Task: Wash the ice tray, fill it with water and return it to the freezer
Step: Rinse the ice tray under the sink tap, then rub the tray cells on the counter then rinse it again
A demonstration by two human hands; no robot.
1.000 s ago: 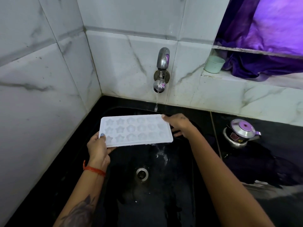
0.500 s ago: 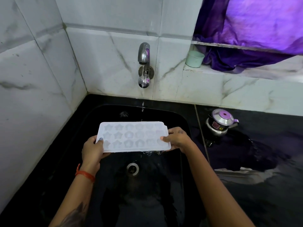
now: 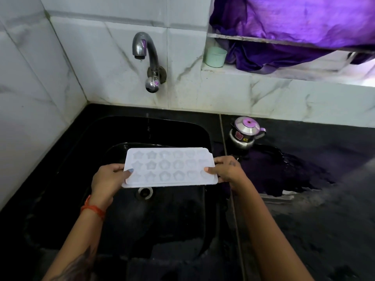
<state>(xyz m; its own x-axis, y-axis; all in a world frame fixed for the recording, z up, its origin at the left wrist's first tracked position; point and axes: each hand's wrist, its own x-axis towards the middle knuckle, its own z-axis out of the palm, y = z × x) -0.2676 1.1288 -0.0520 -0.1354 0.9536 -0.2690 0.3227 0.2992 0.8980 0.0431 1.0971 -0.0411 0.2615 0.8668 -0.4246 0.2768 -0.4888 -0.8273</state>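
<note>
While both hands (image 3: 110,177) (image 3: 227,169) pinch the ice tray (image 3: 170,167) over the sink (image 3: 101,134), tap (image 3: 146,55) above, kettle (image 3: 246,131) right.

White marble wall tiles (image 3: 97,57), black counter (image 3: 324,230), purple curtain (image 3: 294,19) over window ledge (image 3: 284,75)

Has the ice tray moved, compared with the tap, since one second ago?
Yes. The ice tray has come away from the tap, out from under the spout and toward the person, over the drain.
</note>
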